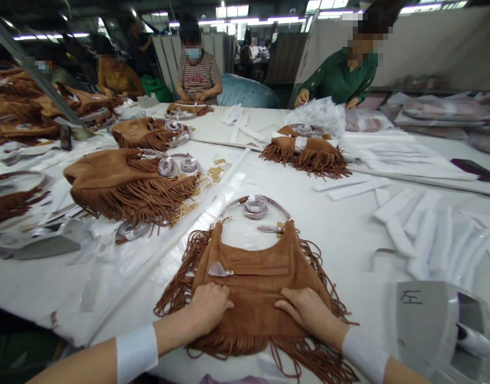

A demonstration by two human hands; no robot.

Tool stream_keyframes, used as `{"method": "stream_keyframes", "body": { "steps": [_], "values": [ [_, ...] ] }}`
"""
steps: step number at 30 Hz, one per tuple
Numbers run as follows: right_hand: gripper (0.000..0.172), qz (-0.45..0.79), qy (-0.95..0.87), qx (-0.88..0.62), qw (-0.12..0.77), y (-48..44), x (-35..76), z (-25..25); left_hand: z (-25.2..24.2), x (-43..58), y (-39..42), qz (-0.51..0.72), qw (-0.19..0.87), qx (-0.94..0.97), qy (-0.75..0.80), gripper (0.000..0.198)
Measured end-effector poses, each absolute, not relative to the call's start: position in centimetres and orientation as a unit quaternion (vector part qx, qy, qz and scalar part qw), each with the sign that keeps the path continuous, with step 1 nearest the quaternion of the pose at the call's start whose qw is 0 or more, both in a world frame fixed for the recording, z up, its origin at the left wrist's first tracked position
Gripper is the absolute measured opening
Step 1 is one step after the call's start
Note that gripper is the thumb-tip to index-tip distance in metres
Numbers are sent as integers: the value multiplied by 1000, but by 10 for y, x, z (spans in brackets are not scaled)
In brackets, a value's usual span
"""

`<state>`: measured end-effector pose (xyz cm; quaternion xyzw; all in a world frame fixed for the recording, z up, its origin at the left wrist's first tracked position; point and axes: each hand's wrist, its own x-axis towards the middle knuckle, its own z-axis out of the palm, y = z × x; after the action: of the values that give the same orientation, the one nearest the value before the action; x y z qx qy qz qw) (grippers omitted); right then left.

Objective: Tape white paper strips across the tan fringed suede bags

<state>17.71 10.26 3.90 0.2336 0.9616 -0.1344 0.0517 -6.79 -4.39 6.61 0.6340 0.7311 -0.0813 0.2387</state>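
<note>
A brown suede handbag [253, 300] with long fringe lies flat on the table in front of me, its wrapped handle arching away. A zip with a wrapped pull [220, 270] crosses its front. On the bag's left part, my left hand [210, 306] is closed, fingers curled against the suede. My right hand [307, 309] grips the right part, with bent fingers and the thumb pointing inward. What the fingertips pinch is partly hidden. Inside the handle's arch sits a coiled, wrapped strap [255, 207]. White bands circle both my wrists.
More fringed bags [104, 173] lie to the left, near small gold-coloured tags [216, 172]. Another bag [305, 149] is farther back. White strips [425, 229] and a grey tape dispenser [421, 325] occupy the right. Co-workers stand across the white table [293, 192].
</note>
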Motion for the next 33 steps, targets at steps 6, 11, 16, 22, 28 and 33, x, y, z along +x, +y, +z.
{"method": "stream_keyframes", "body": {
  "steps": [6,11,16,22,28,33],
  "values": [
    [41,-124,959,250,57,101,175,38,58,-50,-52,13,195,612,766,32],
    [48,-160,949,267,61,102,170,45,53,-53,-50,-14,203,619,758,36],
    [53,-215,931,286,75,107,164,49,54,-60,-43,-31,215,622,752,43],
    [57,-266,915,285,102,120,151,53,51,-61,-40,-47,224,622,749,49],
    [55,-251,920,290,87,119,149,52,60,-58,-41,-57,206,625,751,39],
    [54,-195,933,299,38,107,157,46,67,-45,-45,52,104,777,619,37]
  ]
}}
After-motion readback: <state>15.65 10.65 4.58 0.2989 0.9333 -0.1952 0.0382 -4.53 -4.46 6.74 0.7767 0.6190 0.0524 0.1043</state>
